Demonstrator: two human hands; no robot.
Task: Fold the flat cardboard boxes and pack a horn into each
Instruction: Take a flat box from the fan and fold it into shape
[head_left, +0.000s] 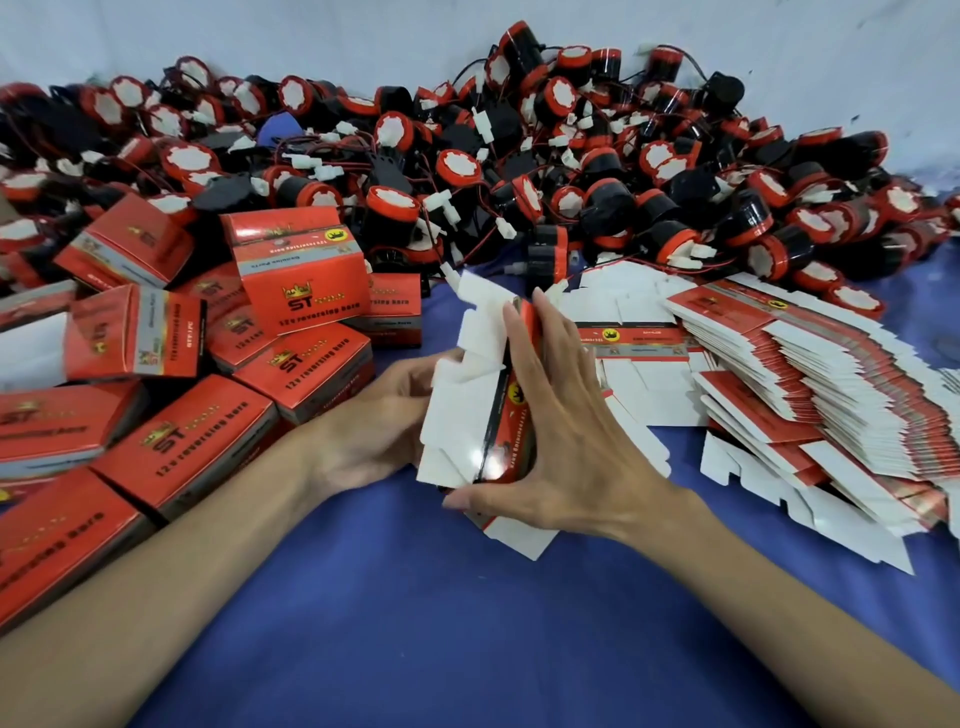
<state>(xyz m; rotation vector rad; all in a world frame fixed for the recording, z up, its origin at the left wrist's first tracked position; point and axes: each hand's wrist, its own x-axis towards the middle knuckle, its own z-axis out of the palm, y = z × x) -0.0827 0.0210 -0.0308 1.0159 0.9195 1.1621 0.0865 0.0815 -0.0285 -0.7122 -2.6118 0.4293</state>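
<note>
A flat red-and-white cardboard box (467, 410) stands on edge between my hands, its white flaps spread out toward the top left. My left hand (374, 431) grips it from the left, fingers behind the white flaps. My right hand (561, 431) clasps its red printed side, fingers up and thumb near the bottom corner. A big pile of red-and-black horns (519, 171) with wires and white plugs fills the back of the blue cloth. Flat boxes (810, 395) lie fanned out in a stack to the right.
Folded red boxes (187, 364) printed "12v reversing horn" are heaped on the left, some stacked. The blue cloth (467, 623) runs from my arms to the near edge. A pale wall (311, 36) rises behind the horns.
</note>
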